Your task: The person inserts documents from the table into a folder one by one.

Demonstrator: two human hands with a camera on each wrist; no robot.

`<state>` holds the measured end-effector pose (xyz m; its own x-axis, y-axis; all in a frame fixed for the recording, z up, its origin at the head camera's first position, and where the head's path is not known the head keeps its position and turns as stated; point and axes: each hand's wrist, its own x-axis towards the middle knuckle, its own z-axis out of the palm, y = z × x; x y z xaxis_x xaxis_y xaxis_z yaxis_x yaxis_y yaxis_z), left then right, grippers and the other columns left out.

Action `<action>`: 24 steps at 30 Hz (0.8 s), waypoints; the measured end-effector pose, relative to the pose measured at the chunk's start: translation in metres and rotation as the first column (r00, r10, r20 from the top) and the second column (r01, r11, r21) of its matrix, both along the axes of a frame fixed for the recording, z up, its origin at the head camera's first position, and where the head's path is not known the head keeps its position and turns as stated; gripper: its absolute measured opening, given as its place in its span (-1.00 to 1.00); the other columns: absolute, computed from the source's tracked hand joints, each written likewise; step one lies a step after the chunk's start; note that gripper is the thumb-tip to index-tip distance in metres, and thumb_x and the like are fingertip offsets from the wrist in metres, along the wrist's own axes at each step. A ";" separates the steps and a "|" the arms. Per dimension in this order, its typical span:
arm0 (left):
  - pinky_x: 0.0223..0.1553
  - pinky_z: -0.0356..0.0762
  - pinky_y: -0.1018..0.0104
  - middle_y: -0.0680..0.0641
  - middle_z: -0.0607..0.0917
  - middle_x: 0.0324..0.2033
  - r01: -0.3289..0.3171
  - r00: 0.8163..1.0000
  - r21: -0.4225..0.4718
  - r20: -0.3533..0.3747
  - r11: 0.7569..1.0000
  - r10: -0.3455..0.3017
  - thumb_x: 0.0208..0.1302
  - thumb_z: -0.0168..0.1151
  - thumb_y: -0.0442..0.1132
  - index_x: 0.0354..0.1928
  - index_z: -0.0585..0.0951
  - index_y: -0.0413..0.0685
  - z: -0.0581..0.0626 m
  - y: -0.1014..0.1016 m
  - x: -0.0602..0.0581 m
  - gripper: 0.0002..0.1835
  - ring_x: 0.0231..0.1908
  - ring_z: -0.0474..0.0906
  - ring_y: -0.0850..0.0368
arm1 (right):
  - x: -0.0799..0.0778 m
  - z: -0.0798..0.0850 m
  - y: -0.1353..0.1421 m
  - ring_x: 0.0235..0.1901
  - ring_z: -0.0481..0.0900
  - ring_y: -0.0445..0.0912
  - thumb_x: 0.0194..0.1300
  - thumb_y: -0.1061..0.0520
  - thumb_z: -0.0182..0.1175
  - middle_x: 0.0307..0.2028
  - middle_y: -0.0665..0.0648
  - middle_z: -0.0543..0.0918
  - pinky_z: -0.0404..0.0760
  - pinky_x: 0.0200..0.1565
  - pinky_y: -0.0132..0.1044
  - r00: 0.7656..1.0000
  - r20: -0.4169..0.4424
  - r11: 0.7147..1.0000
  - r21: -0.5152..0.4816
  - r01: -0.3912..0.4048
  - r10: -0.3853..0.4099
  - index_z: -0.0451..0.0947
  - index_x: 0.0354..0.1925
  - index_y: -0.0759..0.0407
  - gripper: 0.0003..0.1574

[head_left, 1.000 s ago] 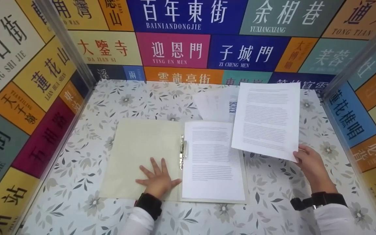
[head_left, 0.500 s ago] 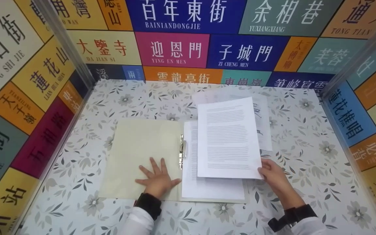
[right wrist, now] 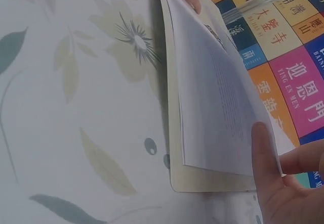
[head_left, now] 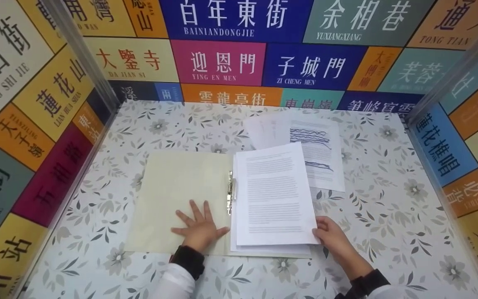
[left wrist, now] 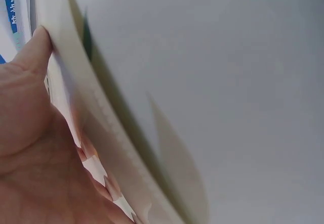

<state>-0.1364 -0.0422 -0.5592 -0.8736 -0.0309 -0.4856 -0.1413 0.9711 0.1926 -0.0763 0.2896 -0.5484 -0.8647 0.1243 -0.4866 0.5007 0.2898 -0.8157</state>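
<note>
The left hand (head_left: pixel 199 233), fingers spread, rests at left on an open folder (head_left: pixel 181 176) while the right hand (head_left: pixel 335 237) pinches the near right corner of a printed sheet (head_left: pixel 272 195), seemingly above papers (head_left: pixel 278 250) at right, where a crooked release could misalign them.

The head view looks forward and down from above; both wrist views look from close in, sharing its open flat cream folder (head_left: pixel 181 178), the right also its multicoloured lettered wall (head_left: pixel 218 77).
</note>
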 end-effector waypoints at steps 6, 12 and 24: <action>0.07 -0.17 -0.73 -0.37 -0.36 0.48 0.002 1.000 0.009 -0.007 1.000 -0.002 0.02 0.14 0.50 0.55 -0.15 0.04 0.002 0.000 0.000 0.22 0.32 -0.44 -0.70 | 0.002 -0.001 -0.005 -0.03 0.62 0.03 0.36 0.27 -0.03 0.15 0.46 0.48 0.63 -0.07 -0.24 0.999 0.034 0.999 0.026 -0.023 0.022 0.19 0.28 0.45 -0.43; 0.08 -0.17 -0.73 -0.36 -0.36 0.48 -0.008 1.000 0.007 0.003 1.000 0.008 0.03 0.15 0.48 0.55 -0.16 0.04 0.003 -0.001 0.000 0.21 0.33 -0.46 -0.69 | 0.004 -0.005 -0.009 -0.06 0.65 0.05 0.30 0.25 0.08 0.03 0.37 0.59 0.66 -0.04 -0.17 0.998 0.038 0.998 0.040 -0.058 0.056 0.28 0.21 0.47 -0.44; 0.08 -0.19 -0.73 -0.36 -0.34 0.49 -0.020 1.000 0.014 -0.010 1.000 0.020 0.01 0.17 0.48 0.55 -0.13 0.03 0.002 -0.002 0.000 0.22 0.33 -0.46 -0.68 | 0.004 -0.007 -0.009 -0.12 0.66 0.04 0.25 0.27 0.12 -0.04 0.36 0.63 0.66 -0.08 -0.18 0.992 0.023 0.988 0.097 -0.122 0.120 0.34 0.12 0.45 -0.51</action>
